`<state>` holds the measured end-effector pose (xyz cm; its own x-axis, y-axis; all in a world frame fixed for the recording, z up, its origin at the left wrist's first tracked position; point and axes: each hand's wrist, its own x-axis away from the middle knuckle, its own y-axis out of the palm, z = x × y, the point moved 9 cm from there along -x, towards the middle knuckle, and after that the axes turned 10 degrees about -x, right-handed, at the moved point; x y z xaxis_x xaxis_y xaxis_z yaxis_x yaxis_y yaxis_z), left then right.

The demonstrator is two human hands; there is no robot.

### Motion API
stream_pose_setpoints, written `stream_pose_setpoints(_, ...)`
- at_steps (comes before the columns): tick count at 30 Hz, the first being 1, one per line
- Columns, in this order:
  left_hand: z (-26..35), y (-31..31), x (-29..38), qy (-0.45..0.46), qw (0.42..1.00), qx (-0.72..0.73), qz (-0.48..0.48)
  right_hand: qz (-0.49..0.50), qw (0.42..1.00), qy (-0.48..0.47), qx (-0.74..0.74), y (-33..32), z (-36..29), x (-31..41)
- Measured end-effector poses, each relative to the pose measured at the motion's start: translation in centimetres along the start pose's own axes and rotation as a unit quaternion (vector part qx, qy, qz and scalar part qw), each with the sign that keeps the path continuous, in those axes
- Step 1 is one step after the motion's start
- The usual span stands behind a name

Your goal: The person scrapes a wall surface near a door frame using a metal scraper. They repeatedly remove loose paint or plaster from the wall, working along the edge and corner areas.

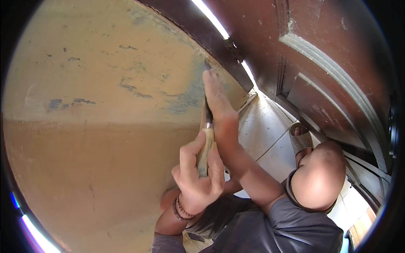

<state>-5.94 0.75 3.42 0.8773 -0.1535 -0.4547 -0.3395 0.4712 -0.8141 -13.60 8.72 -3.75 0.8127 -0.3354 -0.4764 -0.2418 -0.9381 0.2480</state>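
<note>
My left hand point(201, 186), with bracelets at the wrist, grips the pale wooden handle point(206, 147) of a hand tool. A metal ferrule joins the handle to a long, narrow, dark metal blade point(208, 110). Further up, my right hand point(218, 91) lies along the blade, its fingers near the tip and covering part of the metal. The dark tip points at a grey, rubbed patch on the tan painted wall point(95, 76), close to the edge of a dark door frame point(202, 38). I cannot tell whether the tip touches the wall.
A reddish-brown panelled door point(316, 22) stands at the right, with bright gaps beside the frame. White floor tiles point(259, 126) lie below. My bent knee point(316, 183) and sandalled foot point(297, 136) are close to the door. Dark scuffs mark the wall's upper part.
</note>
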Motion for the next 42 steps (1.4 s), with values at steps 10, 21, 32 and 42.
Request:
stream_pose_setpoints(10,-0.5,0.6,0.8,-0.005,1.0,0.012,0.015,0.003,1.0,-0.001,-0.014,0.1,0.5,0.6)
stream_pose_setpoints(21,-0.7,1.4,-0.1,-0.018,1.0,0.019,0.0,0.001,1.0,-0.021,0.003,-0.9,0.6,-0.5)
stream_pose_setpoints(32,-1.2,1.5,0.4,-0.023,0.999,0.027,0.0,-0.008,0.999,-0.032,0.004,-0.5,0.7,-0.2)
stream_pose_setpoints(42,-0.3,1.0,0.9,-0.018,1.0,0.019,-0.004,-0.01,1.0,-0.017,-0.011,-0.3,0.4,0.5)
